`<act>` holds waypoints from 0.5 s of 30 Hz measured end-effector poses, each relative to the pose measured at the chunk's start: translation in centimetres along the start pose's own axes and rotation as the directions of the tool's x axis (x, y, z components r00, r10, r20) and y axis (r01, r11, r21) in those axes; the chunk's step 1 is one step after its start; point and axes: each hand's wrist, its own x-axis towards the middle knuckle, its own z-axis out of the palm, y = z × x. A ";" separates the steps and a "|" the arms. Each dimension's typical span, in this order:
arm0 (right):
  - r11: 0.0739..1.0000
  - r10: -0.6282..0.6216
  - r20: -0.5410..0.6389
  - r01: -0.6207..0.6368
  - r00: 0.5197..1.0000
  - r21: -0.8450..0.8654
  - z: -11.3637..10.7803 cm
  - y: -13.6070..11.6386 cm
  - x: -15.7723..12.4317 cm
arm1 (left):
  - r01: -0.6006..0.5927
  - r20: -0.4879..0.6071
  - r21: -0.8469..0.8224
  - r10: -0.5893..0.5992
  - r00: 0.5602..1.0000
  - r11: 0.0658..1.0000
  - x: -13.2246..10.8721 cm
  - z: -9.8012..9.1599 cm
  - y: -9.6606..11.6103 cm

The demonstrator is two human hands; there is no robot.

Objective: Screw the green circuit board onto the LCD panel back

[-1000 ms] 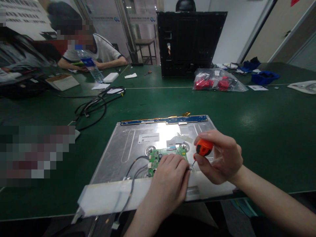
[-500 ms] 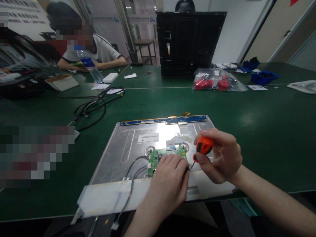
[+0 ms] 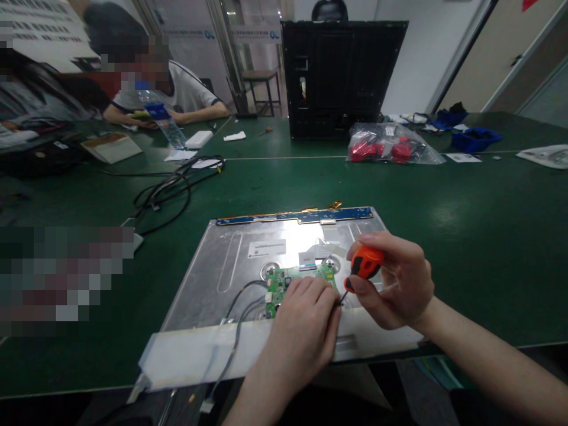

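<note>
An orange-and-black screwdriver (image 3: 367, 261) is gripped in my right hand (image 3: 406, 281), its shaft slanting down to the left. The tip goes in beside the fingers of my left hand (image 3: 306, 322), where its end is hard to see. My left hand is curled over the lower right of a green circuit board (image 3: 277, 284); its fingertips are hidden, and I cannot see what they pinch. The board lies on the silver metal back of a display panel (image 3: 208, 290). Grey cables (image 3: 242, 331) run from the board's left side, and a blue circuit strip (image 3: 290, 217) lines the panel's far edge.
Black cables (image 3: 177, 183) lie coiled on the green table (image 3: 275, 180), left of the panel. A large black panel (image 3: 341, 77) stands at the back, beside a clear bag with red parts (image 3: 390, 145). A person (image 3: 186, 89) sits behind a water bottle (image 3: 164, 118).
The screwdriver handle and my right hand have shifted very slightly left. My left hand and the panel stay in place.
</note>
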 end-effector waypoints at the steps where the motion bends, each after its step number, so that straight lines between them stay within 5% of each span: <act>1: 1.000 -0.004 0.000 0.004 1.000 -0.002 0.0 0.0 0.0 | -0.005 -0.006 0.004 0.005 1.000 1.000 0.0 0.0 0.0; 15: 0.999 -0.038 0.000 0.038 0.999 -0.020 0.1 0.0 0.7 | -0.010 -0.018 0.005 0.010 1.000 1.000 0.2 0.1 0.0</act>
